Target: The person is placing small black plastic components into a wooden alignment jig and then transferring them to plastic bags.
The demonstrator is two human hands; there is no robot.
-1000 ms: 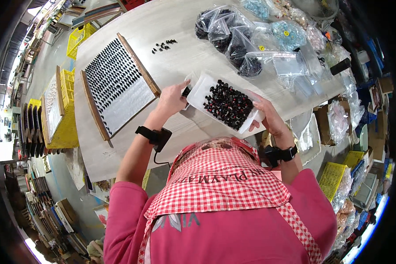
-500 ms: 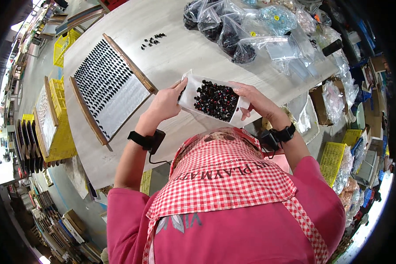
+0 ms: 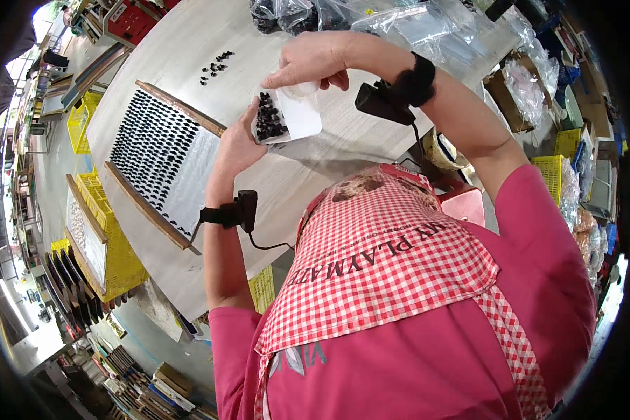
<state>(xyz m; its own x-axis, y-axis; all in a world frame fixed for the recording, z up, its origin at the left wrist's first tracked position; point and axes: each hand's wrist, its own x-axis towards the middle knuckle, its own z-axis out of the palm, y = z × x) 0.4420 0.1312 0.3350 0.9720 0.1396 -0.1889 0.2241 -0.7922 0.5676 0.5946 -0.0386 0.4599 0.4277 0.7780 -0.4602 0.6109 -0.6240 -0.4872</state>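
Right hand (image 3: pixel 311 59) has crossed from the tub's right end to above its far side since 0.5 s ago; white tub (image 3: pixel 302 120) now sits tipped, contents bunched left. Table (image 3: pixel 189 42): pale, spans the middle of the scene. Board (image 3: pixel 189 168) at left on it, between 2 wooden rails, rows of black parts along its left portion. Tub: right of the board, held over the table; long axis judged roughly left-right, left end probably lower. Left hand (image 3: pixel 239 143): closed on the tub's left end, thumb and fingers at the wall, right beside the contents. Right hand: fingers bent, partly closed, tips pointing left at the tub's far-left corner; cannot tell whether they grip it. Clear rounded item (image 3: pixel 302 89) just below the right palm; kind uncertain. Black pieces (image 3: pixel 268 120): heaped in the tub's left end, directly right of the left fingers, on the near side of the right fingertips. Key relation: heap lies between both hands, left nearer. Loose pieces (image 3: pixel 215 68): small scatter, far side, beyond the board.
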